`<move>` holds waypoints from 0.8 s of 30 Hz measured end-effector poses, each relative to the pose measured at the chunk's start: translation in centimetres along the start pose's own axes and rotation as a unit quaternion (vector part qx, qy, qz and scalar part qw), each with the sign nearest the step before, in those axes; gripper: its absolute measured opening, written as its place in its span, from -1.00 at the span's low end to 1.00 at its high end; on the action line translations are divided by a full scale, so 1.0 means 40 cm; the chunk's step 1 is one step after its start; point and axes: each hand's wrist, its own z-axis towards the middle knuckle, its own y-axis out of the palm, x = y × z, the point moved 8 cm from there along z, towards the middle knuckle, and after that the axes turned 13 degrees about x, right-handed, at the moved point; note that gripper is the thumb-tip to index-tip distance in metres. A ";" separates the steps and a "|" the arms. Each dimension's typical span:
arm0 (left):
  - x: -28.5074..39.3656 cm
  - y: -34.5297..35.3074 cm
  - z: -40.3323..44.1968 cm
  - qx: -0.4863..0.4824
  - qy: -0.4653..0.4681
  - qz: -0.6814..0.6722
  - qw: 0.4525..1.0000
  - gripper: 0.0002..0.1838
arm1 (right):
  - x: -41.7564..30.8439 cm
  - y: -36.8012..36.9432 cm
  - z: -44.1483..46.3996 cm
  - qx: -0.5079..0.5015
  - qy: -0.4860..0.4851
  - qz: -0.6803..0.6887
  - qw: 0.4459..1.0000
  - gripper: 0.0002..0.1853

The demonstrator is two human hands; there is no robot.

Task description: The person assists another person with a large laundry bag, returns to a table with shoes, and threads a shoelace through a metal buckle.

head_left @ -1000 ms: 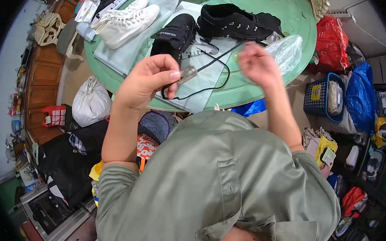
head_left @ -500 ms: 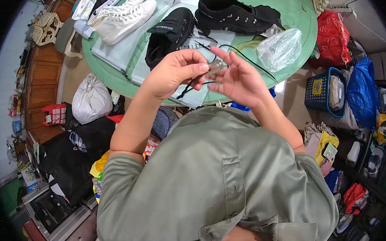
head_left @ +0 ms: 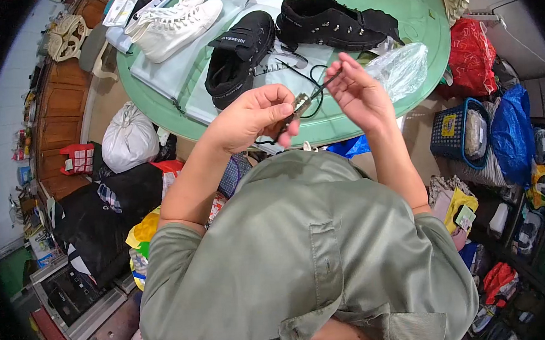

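Hands, two, bare. Left hand [head_left: 255, 114]: thumb and fingers closed in a pinch on a small flat piece with holes [head_left: 302, 103], near edge of counter [head_left: 414, 8], held above it. Right hand [head_left: 363, 97]: partly open, thumb and fingertips gripping a black cord [head_left: 318, 93], which runs leftward to the piece. Black shoes, two: one [head_left: 239, 58] beyond left hand, one [head_left: 332, 25] farther right. White shoes [head_left: 177, 30], pair, far left. Clear plastic bag [head_left: 399, 71], right, just beyond right hand.
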 end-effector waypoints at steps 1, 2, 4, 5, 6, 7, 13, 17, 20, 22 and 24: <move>0.007 -0.001 -0.005 -0.002 0.000 0.001 1.000 -0.84 | -0.027 -0.013 0.007 0.002 0.002 0.047 0.999 -0.72; 0.020 0.005 -0.019 -0.030 0.006 -0.019 0.999 -0.84 | -0.072 -0.030 0.014 -0.027 0.021 0.103 0.994 -0.72; 0.040 0.001 -0.040 -0.061 0.011 -0.042 0.997 -0.84 | -0.214 -0.063 -0.014 -0.034 -0.091 0.049 0.994 -0.73; 0.050 -0.016 -0.050 -0.052 0.019 -0.029 0.998 -0.83 | -0.285 -0.101 -0.028 -0.001 -0.159 0.033 0.987 -0.73; 0.058 -0.033 -0.057 -0.044 0.028 -0.015 0.999 -0.83 | -0.343 -0.133 -0.047 0.020 -0.182 0.065 0.981 -0.72; 0.061 -0.048 -0.060 -0.043 0.024 -0.014 0.999 -0.82 | -0.408 -0.185 -0.055 0.042 -0.234 0.019 0.971 -0.72; 0.054 -0.101 -0.051 -0.034 0.018 0.021 0.999 -0.81 | -0.617 -0.496 -0.076 0.198 -0.339 0.084 0.916 -0.77; 0.066 -0.124 -0.058 -0.030 0.001 0.052 0.998 -0.80 | -0.698 -0.647 -0.106 0.232 -0.394 0.117 0.881 -0.83; 0.053 -0.156 -0.051 -0.038 -0.011 0.071 0.997 -0.85 | -0.767 -0.786 -0.101 0.258 -0.403 0.152 0.865 -0.85; 0.050 -0.166 -0.053 -0.048 -0.017 0.075 0.996 -0.90 | -0.790 -0.825 -0.119 0.270 -0.412 0.127 0.861 -0.86; 0.056 -0.177 -0.058 -0.036 -0.021 0.070 0.997 -0.90 | -0.798 -0.857 -0.153 0.306 -0.429 0.133 0.840 -0.84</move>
